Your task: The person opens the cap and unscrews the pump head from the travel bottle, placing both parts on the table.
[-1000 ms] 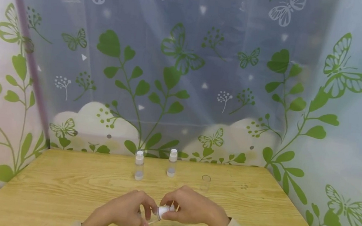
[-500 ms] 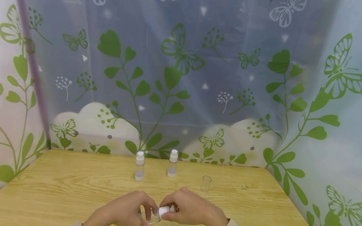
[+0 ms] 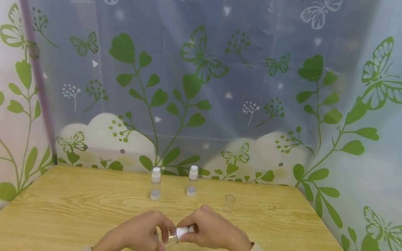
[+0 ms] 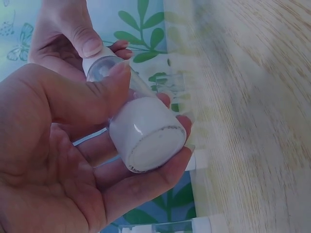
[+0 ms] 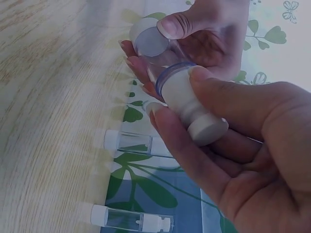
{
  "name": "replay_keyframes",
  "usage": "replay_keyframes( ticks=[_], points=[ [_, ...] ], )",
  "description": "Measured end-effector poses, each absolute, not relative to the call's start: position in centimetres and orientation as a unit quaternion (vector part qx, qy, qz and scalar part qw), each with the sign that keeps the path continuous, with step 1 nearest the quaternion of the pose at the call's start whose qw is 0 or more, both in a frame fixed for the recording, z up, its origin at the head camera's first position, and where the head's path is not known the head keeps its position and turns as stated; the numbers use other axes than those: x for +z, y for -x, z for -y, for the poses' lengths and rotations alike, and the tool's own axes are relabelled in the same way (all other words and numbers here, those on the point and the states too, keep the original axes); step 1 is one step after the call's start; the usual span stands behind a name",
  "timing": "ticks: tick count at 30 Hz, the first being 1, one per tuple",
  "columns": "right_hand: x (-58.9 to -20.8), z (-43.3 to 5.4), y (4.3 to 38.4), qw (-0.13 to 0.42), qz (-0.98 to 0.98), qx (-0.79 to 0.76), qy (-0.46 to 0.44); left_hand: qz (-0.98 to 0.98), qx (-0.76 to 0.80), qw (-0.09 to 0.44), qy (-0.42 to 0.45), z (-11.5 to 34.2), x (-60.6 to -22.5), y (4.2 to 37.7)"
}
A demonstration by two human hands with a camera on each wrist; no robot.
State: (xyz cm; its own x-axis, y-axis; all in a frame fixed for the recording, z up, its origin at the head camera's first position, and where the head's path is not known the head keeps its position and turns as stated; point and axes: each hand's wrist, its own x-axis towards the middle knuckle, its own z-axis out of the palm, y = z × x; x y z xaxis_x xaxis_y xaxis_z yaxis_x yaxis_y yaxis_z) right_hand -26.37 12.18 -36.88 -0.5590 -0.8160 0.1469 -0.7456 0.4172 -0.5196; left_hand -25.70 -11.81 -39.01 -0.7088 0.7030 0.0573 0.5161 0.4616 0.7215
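Both hands hold one small pump bottle (image 3: 183, 232), which lies tilted between them above the table. My left hand (image 3: 142, 231) grips the lower end, its thumb on the clear body and its fingers beneath the white base (image 4: 148, 133). At the other end, my right hand (image 3: 213, 229) pinches the white pump top (image 5: 182, 97) between thumb and fingers. A clear body section (image 5: 155, 60) shows between base and top in the right wrist view. The pump end is partly hidden by the right fingers in the head view.
Two similar clear bottles with white tops and bases stand near the back, a left one (image 3: 155, 185) and a right one (image 3: 192, 182). A clear open cylinder (image 3: 229, 204) stands to their right. The wooden table (image 3: 84, 199) meets patterned curtains (image 3: 206, 80) behind and at both sides.
The right fingers have shifted slightly around the pump top, and the bottle's angle has changed a little. The left hand is almost still, and the standing bottles have not moved.
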Motion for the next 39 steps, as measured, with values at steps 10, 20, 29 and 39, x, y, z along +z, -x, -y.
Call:
replay_keyframes(
  ticks=[10, 20, 29, 39],
  points=[
    [-37.23, -11.94, 26.38, 0.035, -0.841, -0.263, 0.472, -0.846, 0.368, 0.122, -0.367, 11.99, -38.95, 25.78],
    [-37.38, -11.8, 26.38, 0.024, -0.844, -0.255, 0.471, -0.846, 0.367, 0.118, -0.368, 12.07, -38.96, 25.67],
    [-37.33, -11.82, 26.44, 0.016, -0.843, -0.247, 0.478, -0.848, 0.366, 0.117, -0.364, 12.05, -38.89, 25.59],
    [-37.25, -11.88, 26.37, 0.009, -0.839, -0.249, 0.484, -0.847, 0.363, 0.11, -0.371, 12.06, -38.81, 25.68]
  ],
)
